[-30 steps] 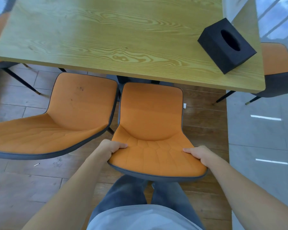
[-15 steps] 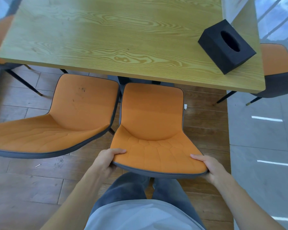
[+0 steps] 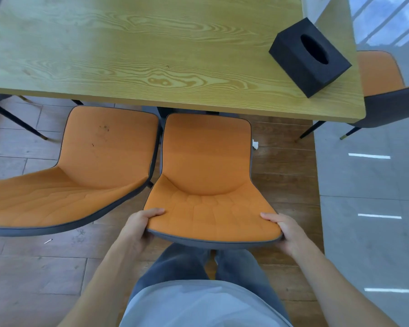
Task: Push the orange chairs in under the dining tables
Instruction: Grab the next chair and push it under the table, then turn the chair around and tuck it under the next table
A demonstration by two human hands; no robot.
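Table [image 3: 151, 55] is seen at twelve o'clock, its near edge just over the front of the middle chair [image 3: 206, 161]. The chair's backrest is gripped at its corners by the left hand [image 3: 137, 228] and right hand [image 3: 289, 232], fingers curled round the rim. A tissue box [image 3: 309, 56] is set at two o'clock.

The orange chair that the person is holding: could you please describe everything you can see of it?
The held chair is a one-piece shell, orange upholstery with stitched panels on the backrest, edged and backed in dark grey. It faces the wooden table, its seat front just short of the table edge, not yet under. The left hand and the right hand grip the backrest's top corners. A second orange chair stands close on its left; whether they touch is unclear. Its legs are hidden.
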